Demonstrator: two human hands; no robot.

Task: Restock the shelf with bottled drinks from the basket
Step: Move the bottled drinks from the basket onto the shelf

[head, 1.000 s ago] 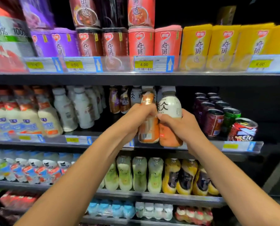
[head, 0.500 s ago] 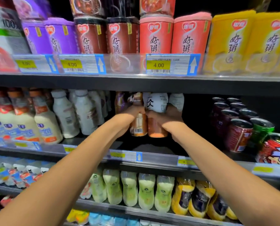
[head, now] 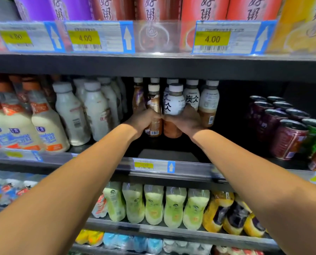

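Brown-labelled bottle (head: 155, 104) was gripped in left hand (head: 144, 120), white-labelled bottle (head: 174, 103) in right hand (head: 187, 120), fingers curled round. Both were held upright, side by side, inside middle shelf (head: 190, 167), before rear bottles (head: 208, 102).

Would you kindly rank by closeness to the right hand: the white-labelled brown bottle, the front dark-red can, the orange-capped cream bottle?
1. White-labelled brown bottle, in the right hand.
2. Front dark-red can, right side.
3. Orange-capped cream bottle, far left.

Bare shelf (head: 168, 155) ahead — white bottles (head: 96, 109) left, cans (head: 287, 138) right.
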